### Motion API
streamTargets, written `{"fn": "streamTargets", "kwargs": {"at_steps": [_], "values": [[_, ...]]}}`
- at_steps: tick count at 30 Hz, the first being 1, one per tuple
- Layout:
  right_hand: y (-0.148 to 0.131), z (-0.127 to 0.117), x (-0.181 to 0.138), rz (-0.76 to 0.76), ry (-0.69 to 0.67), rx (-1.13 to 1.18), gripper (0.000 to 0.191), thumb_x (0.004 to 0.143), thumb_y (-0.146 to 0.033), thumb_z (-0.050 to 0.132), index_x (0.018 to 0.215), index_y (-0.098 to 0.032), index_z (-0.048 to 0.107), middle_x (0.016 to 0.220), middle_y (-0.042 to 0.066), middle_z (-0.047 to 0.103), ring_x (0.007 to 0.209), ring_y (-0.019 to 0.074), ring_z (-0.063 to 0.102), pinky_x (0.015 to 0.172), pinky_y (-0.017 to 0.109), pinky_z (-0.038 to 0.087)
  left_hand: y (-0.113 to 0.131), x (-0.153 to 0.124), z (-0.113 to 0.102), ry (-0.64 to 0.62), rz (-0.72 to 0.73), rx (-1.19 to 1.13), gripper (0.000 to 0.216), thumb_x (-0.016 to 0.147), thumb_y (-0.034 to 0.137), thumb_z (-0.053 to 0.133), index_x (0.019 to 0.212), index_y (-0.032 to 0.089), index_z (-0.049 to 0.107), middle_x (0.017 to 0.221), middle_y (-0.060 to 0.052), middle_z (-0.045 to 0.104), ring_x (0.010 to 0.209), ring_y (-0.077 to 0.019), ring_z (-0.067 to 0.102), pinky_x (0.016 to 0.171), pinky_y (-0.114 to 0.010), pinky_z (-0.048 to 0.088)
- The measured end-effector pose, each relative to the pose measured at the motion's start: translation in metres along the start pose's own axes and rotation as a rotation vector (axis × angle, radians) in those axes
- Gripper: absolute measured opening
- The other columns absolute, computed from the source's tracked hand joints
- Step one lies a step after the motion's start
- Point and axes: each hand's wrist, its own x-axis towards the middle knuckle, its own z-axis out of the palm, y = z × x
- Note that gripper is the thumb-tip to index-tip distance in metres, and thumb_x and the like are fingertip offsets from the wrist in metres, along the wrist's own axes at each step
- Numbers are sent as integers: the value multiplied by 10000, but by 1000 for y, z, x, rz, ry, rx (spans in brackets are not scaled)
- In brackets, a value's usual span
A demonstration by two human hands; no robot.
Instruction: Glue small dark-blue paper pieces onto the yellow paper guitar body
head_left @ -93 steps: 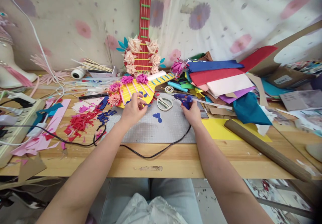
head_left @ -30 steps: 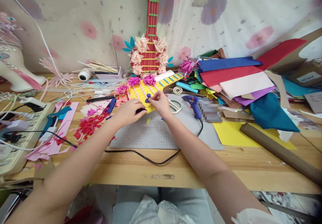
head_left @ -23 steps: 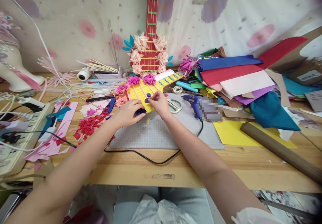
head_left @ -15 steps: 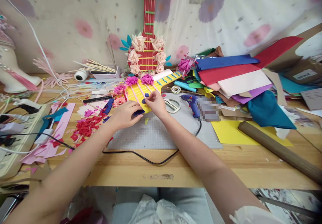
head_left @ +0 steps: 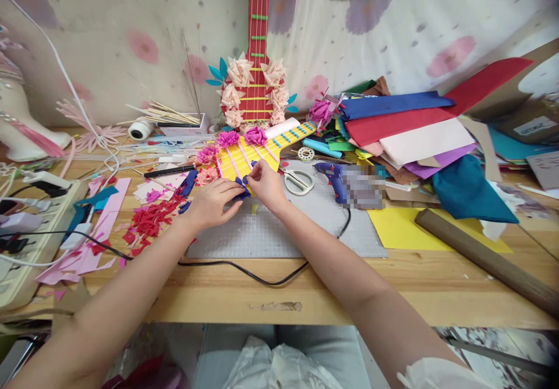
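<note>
Gone from the blue plastic glue gun (head_left: 332,174) it was gripping about three seconds ago, the bare right hand (head_left: 265,184) is now working beside the bare left hand (head_left: 216,201), and since half a second ago it is sitting slightly lower and closer to it. Both hands are meeting at the near edge of a small yellow guitar-shaped craft (head_left: 257,151), their fingertips almost touching around small, soft-looking dark blue pieces (head_left: 242,186). With thumb and fingers curled, the left hand is clasping some of these. Thumb and fingertips drawn together, the right hand is pressing in against the same cluster; whether it is pinching a piece, I cannot tell.

The yellow guitar is lying slantwise, its neck pointing away to the right, with magenta flowers (head_left: 228,138) lining its far edge. Grey gridded cutting mat (head_left: 288,237) is stretching in front of it. Pale-handled scissors (head_left: 299,180) are lying on the mat between the right hand and the glue gun. Shredded red scraps (head_left: 152,218) are heaping up left of the left hand. Behind, a red guitar (head_left: 258,28) with peach flowers is standing upright.
</note>
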Motion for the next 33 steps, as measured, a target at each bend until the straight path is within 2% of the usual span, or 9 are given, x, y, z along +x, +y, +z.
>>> {"fn": "streamTargets", "kwargs": {"at_steps": [13,21,29,33], "values": [[4,2,-2,-8,-42,100,162,688,-195,547,737,-232,397,686,-60,565,655,128,586,644,272,454,-1,1,-2,-26,-12,12,283,831,246,472,1047,179,641,1049,-77,667,987,-206,586,901,-376,466],[12,0,0,-20,-165,259,320,610,-1,405,818,-240,357,820,-39,622,742,134,652,728,315,495,0,3,-2,-14,-14,2,277,827,246,479,1041,185,645,1028,-76,672,959,-200,592,884,-367,472],[16,-1,0,-62,-221,291,351,610,10,397,843,-243,327,892,-30,566,814,131,657,764,329,510,2,6,-4,-28,-45,-4,274,827,262,474,1024,199,654,1031,-70,673,956,-196,600,890,-370,467],[17,1,2,-149,-257,258,371,592,12,389,854,-245,332,911,-23,542,848,130,635,778,326,506,1,6,-5,-8,-51,15,272,826,267,477,1018,198,657,1029,-73,674,966,-202,602,887,-371,470]]}}
